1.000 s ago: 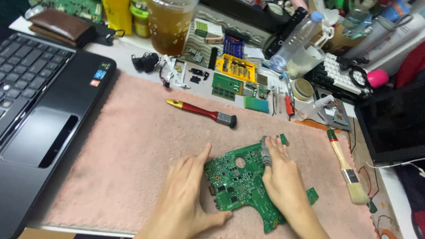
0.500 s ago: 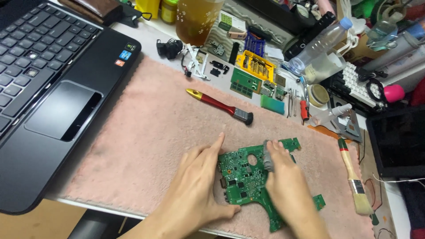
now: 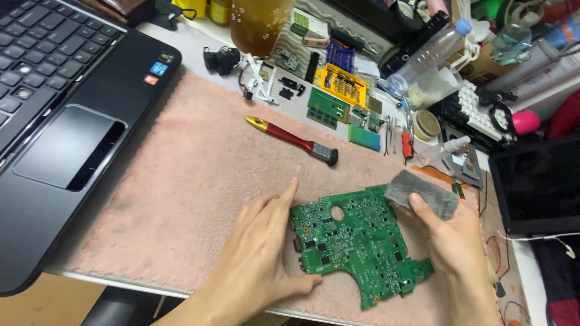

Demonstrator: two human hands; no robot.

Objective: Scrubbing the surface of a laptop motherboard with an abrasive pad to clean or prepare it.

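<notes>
Since half a second ago the right hand (image 3: 450,241) has lifted off the centre of the green circuit board (image 3: 356,244) and now sits at the board's upper right corner with a grey cloth pad (image 3: 423,192) under its fingertips; the view has also dropped closer, so the laptop (image 3: 66,121) fills more of the left side

Left hand (image 3: 266,253): flat on the pink fleece mat (image 3: 199,181), fingers spread and relaxed, thumb and palm edge braced against the board's left edge, index finger pointing up past it. Nothing gripped

Right hand: fingers pressing the grey pad down onto the board corner, pinching it lightly (grip from below is hidden, so I cannot tell how firmly)

Board lies flat on the mat, near the front edge of the table (image 3: 199,57), between the two hands

Judgement on the wipe in hand:
- keep the left hand steadying the edge only, off the component side
- light strokes in one direction, so the pad does not snag small parts or connectors on the left edge
- keep the pad flat, not bunched

The red-handled brush (image 3: 293,140) lies apart, further back on the mat
</notes>
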